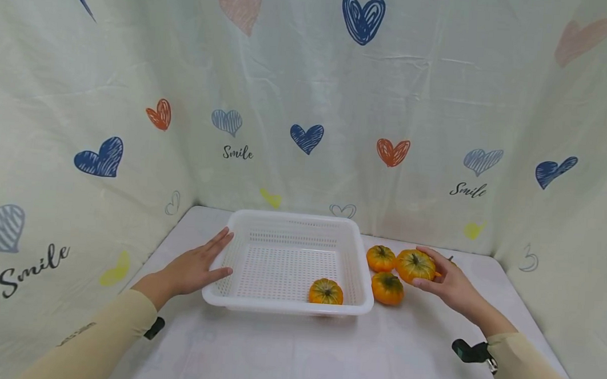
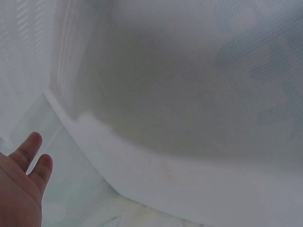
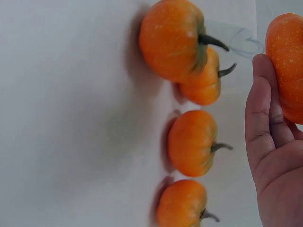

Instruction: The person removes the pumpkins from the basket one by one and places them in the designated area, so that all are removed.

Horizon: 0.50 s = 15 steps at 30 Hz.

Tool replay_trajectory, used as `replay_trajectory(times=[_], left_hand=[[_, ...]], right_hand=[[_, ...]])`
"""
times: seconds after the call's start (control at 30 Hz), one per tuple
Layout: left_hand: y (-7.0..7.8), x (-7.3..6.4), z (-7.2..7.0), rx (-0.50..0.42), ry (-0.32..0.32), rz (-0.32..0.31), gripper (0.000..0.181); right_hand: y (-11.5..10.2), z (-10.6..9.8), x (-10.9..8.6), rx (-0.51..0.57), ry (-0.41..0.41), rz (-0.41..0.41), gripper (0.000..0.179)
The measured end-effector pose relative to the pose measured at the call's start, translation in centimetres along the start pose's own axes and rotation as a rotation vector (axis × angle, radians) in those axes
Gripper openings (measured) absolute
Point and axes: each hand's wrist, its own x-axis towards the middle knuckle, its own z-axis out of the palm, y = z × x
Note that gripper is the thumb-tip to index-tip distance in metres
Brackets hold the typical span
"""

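Note:
My right hand [image 1: 448,280] holds a small orange pumpkin [image 1: 415,266] to the right of a white plastic basket [image 1: 287,308]. In the right wrist view, the held pumpkin [image 3: 288,66] rests against the fingers of the right hand [image 3: 279,165], lifted off the table. At the basket's left side, my left hand [image 1: 191,269] touches the rim with straight, spread fingers. Inside the basket, at its front right, sits one pumpkin [image 1: 326,292]. Two pumpkins stand between basket and right hand: a rear one [image 1: 381,258] and a front one [image 1: 387,289].
The right wrist view shows several stemmed pumpkins [image 3: 193,143] in a row on the white tabletop [image 1: 274,354]; the right hand partly hides some from the head view. A pale curtain [image 1: 431,104] printed with hearts encloses the table at the back and both sides.

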Motion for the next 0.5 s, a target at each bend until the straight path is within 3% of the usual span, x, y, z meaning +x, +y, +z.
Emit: replay_trajectory(times=[0.5], left_hand=[[-0.2, 0.1, 0.2, 0.004, 0.003, -0.007, 0.084]], right_hand=[[4.0, 0.1, -1.3, -0.031, -0.018, 0.169, 0.095]])
